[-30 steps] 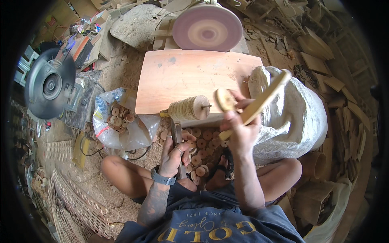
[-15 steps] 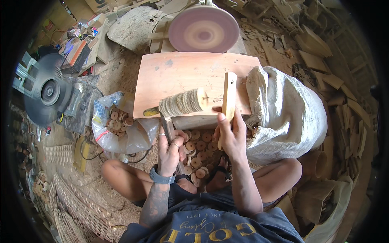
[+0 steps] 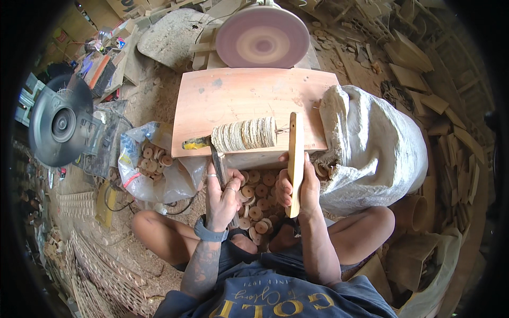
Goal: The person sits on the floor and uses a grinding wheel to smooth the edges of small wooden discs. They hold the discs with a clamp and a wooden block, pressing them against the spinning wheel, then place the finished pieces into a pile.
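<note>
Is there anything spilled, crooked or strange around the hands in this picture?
Small wooden discs lie loose on the floor between the knees, below both hands. Sawdust and wood scraps cover the ground. The stack of discs on the rod looks uneven, its edges not lined up.

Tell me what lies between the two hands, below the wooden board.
In the head view, loose wooden discs with centre holes lie heaped between the left hand and the right hand, below the board.
</note>
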{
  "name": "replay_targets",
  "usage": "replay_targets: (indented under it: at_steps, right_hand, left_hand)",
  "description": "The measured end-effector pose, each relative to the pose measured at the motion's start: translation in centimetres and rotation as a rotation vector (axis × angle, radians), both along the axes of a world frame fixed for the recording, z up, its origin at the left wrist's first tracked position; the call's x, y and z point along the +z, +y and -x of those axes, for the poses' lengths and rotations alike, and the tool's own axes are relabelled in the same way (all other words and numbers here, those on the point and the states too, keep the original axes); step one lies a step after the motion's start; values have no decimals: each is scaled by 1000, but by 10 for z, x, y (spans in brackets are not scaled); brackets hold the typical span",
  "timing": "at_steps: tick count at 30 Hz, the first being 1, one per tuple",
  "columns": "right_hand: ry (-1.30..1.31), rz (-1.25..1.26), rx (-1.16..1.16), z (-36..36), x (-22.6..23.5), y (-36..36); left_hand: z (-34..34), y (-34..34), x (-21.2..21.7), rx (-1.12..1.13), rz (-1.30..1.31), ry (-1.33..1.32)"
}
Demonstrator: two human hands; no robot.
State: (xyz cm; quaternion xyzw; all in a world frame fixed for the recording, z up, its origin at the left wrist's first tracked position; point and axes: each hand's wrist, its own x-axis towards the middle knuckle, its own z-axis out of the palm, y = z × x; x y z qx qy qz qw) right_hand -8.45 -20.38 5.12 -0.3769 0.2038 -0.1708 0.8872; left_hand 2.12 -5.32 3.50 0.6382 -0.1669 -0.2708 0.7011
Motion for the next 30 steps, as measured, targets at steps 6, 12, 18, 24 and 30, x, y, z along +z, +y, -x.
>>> replay_targets:
  at_steps: [6,12,18,24,30]
  right_hand:
    - [106,92,84,-6,2,-12]
    - [123,-90,150,-11,0,-25]
    - [245,41,238,-16,-4,-50]
    - [266,143,181,-19,-8,-54]
    - [-21,-123,197,-32,-16,-73]
  left_hand:
    - [-2,-2,-11,40,-7,-100]
    - [-7,-13,-16,78,-33,-183]
    - [-12,-21,-14,116,-60,-149]
    - [-19,-29,-18,124,-158,-355]
    - [-45,-61,-16,82,-204,-457]
